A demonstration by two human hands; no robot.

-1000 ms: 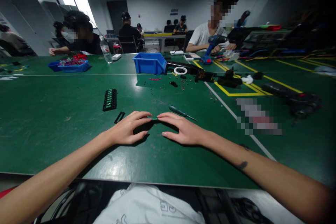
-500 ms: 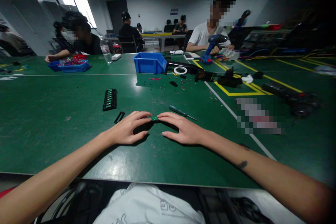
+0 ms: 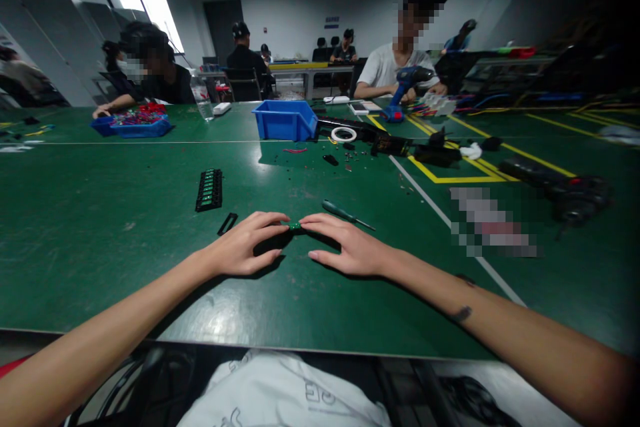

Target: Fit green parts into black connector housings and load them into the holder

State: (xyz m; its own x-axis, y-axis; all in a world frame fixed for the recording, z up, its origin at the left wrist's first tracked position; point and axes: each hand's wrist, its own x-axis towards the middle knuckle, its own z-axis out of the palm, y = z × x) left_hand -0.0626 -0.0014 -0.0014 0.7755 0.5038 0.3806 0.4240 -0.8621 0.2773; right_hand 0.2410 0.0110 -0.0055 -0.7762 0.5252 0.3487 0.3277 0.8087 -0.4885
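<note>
My left hand (image 3: pixel 250 243) and my right hand (image 3: pixel 347 243) rest on the green tabletop, facing each other. Between their fingertips lies a small green piece (image 3: pixel 295 226), its ends partly covered by the fingers; it looks like a little circuit board, but is too small to be sure. Both hands have fingers stretched out and thumbs well apart from them. Just beyond my left hand is a thin black rectangular frame (image 3: pixel 228 223). A black holder with rows of green boards (image 3: pixel 209 190) lies farther off. Behind my right hand sits a screwdriver (image 3: pixel 347 214) with a dark green handle.
Farther back stand a blue bin (image 3: pixel 285 121), a white ring (image 3: pixel 344 135), scattered small screws and black parts. A blue drill (image 3: pixel 400 97) stands near a co-worker (image 3: pixel 395 70). At right lies a black tool (image 3: pixel 565 190). A bottle (image 3: pixel 201 97) and blue trays (image 3: pixel 143 127) are at back left.
My hands and the small green piece keep their places. At the back left, a co-worker's hand has shifted slightly to the right, over the blue trays.
</note>
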